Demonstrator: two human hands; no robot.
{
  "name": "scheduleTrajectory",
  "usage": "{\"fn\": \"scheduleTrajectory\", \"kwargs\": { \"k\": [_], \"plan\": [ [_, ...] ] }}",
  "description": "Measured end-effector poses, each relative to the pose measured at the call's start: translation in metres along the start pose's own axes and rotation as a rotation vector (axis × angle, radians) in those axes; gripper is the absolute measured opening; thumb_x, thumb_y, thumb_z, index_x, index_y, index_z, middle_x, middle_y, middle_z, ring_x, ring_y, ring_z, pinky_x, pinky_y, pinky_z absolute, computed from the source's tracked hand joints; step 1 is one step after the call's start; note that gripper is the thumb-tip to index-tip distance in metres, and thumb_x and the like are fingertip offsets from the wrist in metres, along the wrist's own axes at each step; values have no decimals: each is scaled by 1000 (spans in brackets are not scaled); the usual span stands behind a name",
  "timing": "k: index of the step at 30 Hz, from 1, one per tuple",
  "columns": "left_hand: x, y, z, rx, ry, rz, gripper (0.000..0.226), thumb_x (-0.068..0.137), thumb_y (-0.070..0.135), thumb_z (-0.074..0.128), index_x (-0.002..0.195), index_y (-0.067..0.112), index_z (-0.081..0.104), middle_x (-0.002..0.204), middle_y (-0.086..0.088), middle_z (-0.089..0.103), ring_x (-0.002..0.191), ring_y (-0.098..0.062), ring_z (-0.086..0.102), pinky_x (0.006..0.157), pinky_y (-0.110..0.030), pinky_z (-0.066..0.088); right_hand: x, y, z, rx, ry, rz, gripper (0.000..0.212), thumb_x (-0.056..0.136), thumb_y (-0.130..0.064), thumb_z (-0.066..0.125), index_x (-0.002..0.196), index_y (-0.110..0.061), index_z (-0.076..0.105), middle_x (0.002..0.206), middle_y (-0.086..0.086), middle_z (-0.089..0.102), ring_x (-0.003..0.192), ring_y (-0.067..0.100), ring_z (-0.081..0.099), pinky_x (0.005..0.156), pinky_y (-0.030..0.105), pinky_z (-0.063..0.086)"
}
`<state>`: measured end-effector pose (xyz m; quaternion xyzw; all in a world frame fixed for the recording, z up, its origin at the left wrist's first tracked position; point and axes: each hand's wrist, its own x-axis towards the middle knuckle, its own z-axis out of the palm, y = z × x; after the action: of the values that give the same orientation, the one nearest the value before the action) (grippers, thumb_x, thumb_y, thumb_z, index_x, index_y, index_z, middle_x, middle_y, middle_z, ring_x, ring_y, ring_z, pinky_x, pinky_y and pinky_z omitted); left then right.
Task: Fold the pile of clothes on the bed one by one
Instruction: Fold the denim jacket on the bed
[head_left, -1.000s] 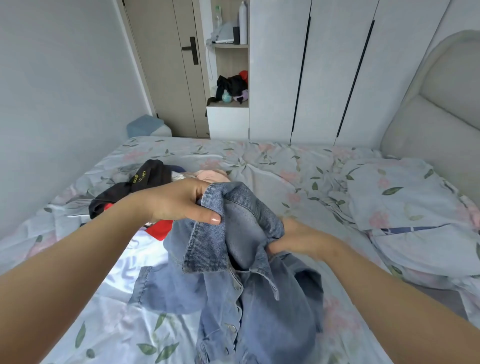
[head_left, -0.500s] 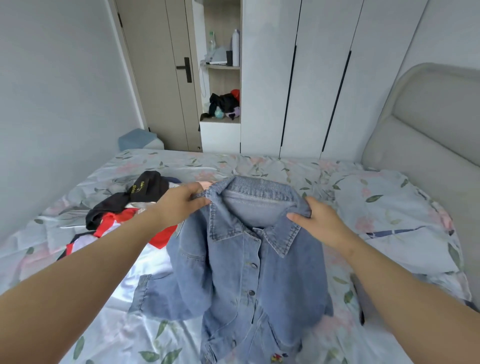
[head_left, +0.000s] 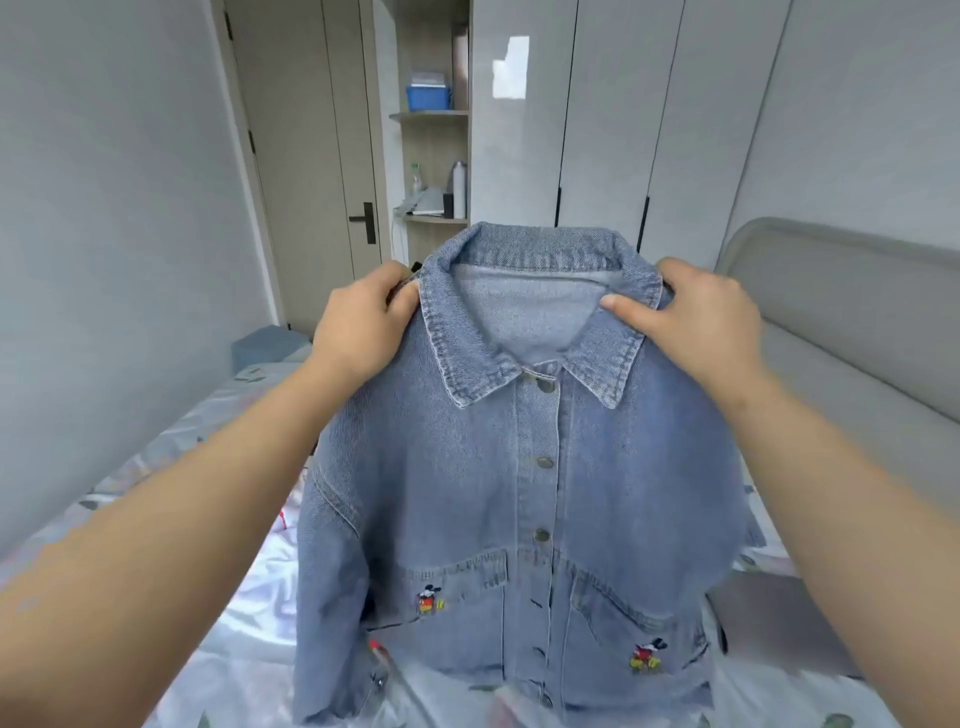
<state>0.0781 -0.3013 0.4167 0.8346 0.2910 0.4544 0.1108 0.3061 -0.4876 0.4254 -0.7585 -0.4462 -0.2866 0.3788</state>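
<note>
Jacket: one denim jacket (head_left: 467, 478), collared, four metal buttons visible.
Grip: left hand (head_left: 358, 327) and right hand (head_left: 701, 322) each pinch a shoulder.

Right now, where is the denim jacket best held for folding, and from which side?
At the shoulders beside the collar, from above on each side, as the left hand and right hand pinch it. The denim jacket hangs front-facing, buttoned and flat, so that grip keeps it spread.
</note>
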Motion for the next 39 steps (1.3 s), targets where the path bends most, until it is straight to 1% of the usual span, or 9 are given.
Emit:
{"fn": "scheduleTrajectory", "kwargs": {
  "k": [4, 8, 13, 17, 21, 27, 30, 32, 39],
  "plan": [
    [-15, -18, -20, 83, -97, 92, 28, 98, 34, 44, 96, 11, 61, 84, -8, 65, 84, -32, 57, 72, -34, 39, -20, -6, -15, -87, -92, -22, 67, 65, -75, 60, 54, -15, 32, 48, -5, 39, 52, 19, 41, 46, 23, 22],
    [-28, -32, -15, 37, -125, 96, 23, 95, 36, 50, 81, 18, 55, 68, 1, 55, 74, -26, 52, 65, -31, 32, -38, -4, -14, -155, -199, 29, 76, 52, -90, 47, 53, -15, 36, 49, -6, 42, 51, 10, 37, 48, 23, 22],
    [-57, -64, 24, 46, -231, -51, 29, 89, 40, 60, 86, 16, 44, 74, -5, 59, 70, -27, 52, 62, -34, 38, -77, 34, 16, -172, -525, 89, 62, 64, -70, 63, 54, -17, 32, 50, -2, 40, 54, 14, 40, 51, 32, 29],
    [-80, -91, 62, 107, -368, -138, 30, 88, 43, 59, 84, 16, 46, 72, -3, 57, 72, -29, 55, 65, -35, 41, -112, 67, 55, -136, -652, 118, 58, 74, -57, 69, 55, -19, 30, 50, -2, 38, 55, 17, 43, 50, 32, 28],
    [-82, -116, 89, 92, -458, -206, 23, 84, 39, 67, 86, 20, 54, 71, 4, 54, 71, -20, 51, 63, -29, 34, -123, 96, 85, -36, -660, 170, 50, 83, -37, 70, 54, -22, 32, 51, -3, 37, 54, 15, 41, 50, 32, 24],
    [-80, -148, 145, 95, -608, -251, 12, 86, 15, 66, 91, 4, 67, 68, -3, 53, 73, -26, 53, 56, -25, 25, -127, 142, 137, 125, -621, 341, 40, 91, -20, 62, 62, -15, 35, 58, 3, 37, 61, 24, 39, 56, 32, 22],
    [-75, -161, 189, 113, -577, -373, 11, 92, 9, 53, 94, 3, 62, 86, -16, 62, 89, -36, 58, 69, -31, 34, -128, 162, 172, 143, -648, 429, 35, 94, -25, 56, 66, -19, 36, 57, 1, 38, 56, 18, 38, 52, 26, 27],
    [-74, -164, 212, 108, -538, -482, 16, 95, 12, 47, 103, 3, 59, 99, -20, 64, 94, -38, 57, 75, -35, 38, -126, 172, 189, 128, -661, 452, 33, 96, -31, 52, 68, -23, 37, 57, 0, 41, 55, 18, 40, 53, 32, 32],
    [-19, -172, 316, 61, -448, -599, 23, 100, 18, 39, 106, 1, 54, 104, -25, 59, 99, -40, 54, 78, -37, 36, -79, 228, 261, 170, -477, 557, 32, 98, -30, 48, 70, -22, 36, 56, -2, 39, 53, 14, 36, 51, 34, 29]
  ]
}}
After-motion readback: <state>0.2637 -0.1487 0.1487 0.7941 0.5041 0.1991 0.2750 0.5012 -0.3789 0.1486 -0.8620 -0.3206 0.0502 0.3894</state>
